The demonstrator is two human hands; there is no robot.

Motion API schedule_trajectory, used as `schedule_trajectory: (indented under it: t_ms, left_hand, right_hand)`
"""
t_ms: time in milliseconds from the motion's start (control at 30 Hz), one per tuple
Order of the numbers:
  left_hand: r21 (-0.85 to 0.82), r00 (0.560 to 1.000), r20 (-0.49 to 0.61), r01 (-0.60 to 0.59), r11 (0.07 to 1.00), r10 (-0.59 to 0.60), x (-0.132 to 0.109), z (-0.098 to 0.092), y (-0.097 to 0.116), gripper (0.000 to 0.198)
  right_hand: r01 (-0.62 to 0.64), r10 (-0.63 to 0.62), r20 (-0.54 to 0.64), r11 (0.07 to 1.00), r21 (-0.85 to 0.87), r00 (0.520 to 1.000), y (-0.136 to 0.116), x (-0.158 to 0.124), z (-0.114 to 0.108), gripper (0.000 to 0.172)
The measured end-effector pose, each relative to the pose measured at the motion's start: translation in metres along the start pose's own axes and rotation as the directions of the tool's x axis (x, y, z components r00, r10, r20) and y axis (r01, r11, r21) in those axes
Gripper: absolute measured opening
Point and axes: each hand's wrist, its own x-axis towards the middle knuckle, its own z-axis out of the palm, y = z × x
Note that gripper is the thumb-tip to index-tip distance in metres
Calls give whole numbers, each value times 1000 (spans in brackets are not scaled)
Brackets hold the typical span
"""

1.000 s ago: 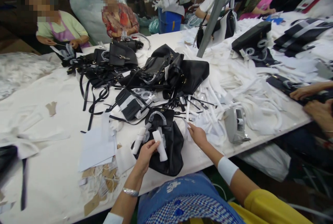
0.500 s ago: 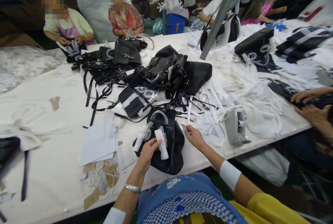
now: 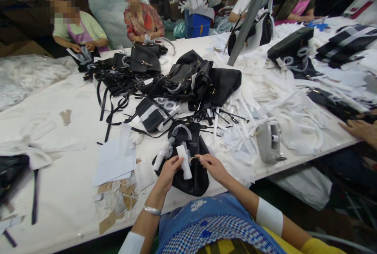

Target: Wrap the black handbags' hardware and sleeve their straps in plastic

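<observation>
1. Hands. My left hand [image 3: 168, 170], lower centre of the frame, was closed on the white-wrapped handle [image 3: 185, 162] of a black handbag [image 3: 198, 183], with the fingers curled against the handle's left side. My right hand [image 3: 214, 166] was just beside it on the right. Its thumb and forefinger were pinched on a thin strip [image 3: 194, 159] that reached toward the handle. The strip was too small to identify.

2. Key relation. The handle lay between the two hands, with its long axis nearly upright in the frame and its top leaning slightly left. The left hand touched it. The right hand stood close on the right, linked to it only by the strip. The handbag lay flat under both hands at the near table edge [image 3: 59, 195].

3. Immediate surroundings. A second wrapped handle [image 3: 161, 155] lay just left of the first. White paper sheets [image 3: 113, 159] and cardboard tags [image 3: 116, 207] lay to the lower left. A grey tape dispenser [image 3: 268, 143] stood to the right, apart from the right hand.

4. Farther out. A pile of black handbags [image 3: 194, 77] and loose straps [image 3: 112, 108] filled the centre. White foam strips [image 3: 288, 104] covered the right side. A co-worker's hand [image 3: 361, 129] rested at the right edge. Two seated persons worked at the upper left, behind the pile.
</observation>
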Motion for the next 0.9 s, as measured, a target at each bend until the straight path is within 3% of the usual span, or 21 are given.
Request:
schedule_trajectory:
  t_ms: [133,300,433,567,733,900]
  left_hand:
    - [-11,1000,-11,-1,1000,1,1,0,0,43]
    - [-6,999,-33,4,1000,-4,-1,2,1,42]
    - [7,998,-58,0,1000,0,-4,4,2,43]
    - [6,998,-63,-7,1000,8,-5,4,2,43]
    - [1,998,-64,-28,1000,28,-5,4,-1,43]
    - [21,997,-66,-33,999,34,-4,4,-3,44]
  right_hand:
    - [-210,211,25,950,231,977,-2,2,-10,34]
    - [-251,279,-27,899,359,960,-8,6,-15,44]
    - [-277,301,-8,886,371,953,-14,12,-9,27]
    - [-307,322,7,895,324,947,-8,18,-1,22]
    - [-183,173,86,975,125,981,6,23,-2,21]
    - [-125,136,187,990,-71,973,6,27,-5,15]
